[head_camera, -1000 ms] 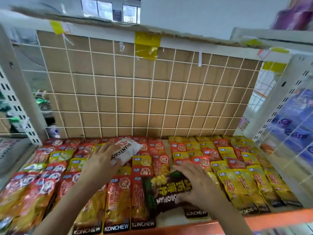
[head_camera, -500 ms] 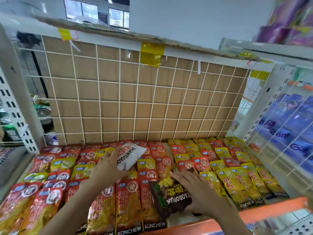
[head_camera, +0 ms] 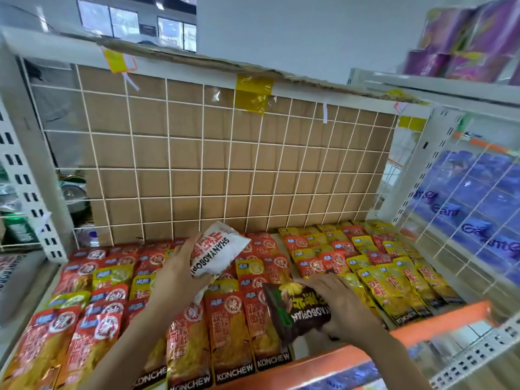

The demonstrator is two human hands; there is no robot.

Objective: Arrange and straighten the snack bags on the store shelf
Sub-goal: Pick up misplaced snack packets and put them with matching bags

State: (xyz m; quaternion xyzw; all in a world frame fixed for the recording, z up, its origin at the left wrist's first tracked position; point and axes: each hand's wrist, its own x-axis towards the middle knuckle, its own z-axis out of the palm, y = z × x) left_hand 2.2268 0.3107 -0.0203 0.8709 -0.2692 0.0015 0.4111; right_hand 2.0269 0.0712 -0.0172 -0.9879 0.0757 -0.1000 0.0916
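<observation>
Shelf (head_camera: 439,319), left hand (head_camera: 180,274) lifting white bag (head_camera: 218,250), right hand (head_camera: 343,308) gripping dark bag (head_camera: 295,313)

Red bags (head_camera: 225,327), yellow bags (head_camera: 388,288), one white bag (head_camera: 219,251), one dark brown bag (head_camera: 298,313); white grid (head_camera: 168,168) over tan cardboard (head_camera: 213,153)

The left forearm (head_camera: 121,353) is stretched forward from the near left, and the right forearm (head_camera: 394,361) from the near right. The left hand (head_camera: 180,277) is held farther out, its back turned to the camera, with the fingers wrapped round the left side of a white bag (head_camera: 221,250). The right hand (head_camera: 344,308) is kept nearer and lower, palm down, with the fingers closed over the right end of a dark bag (head_camera: 292,313).
</observation>
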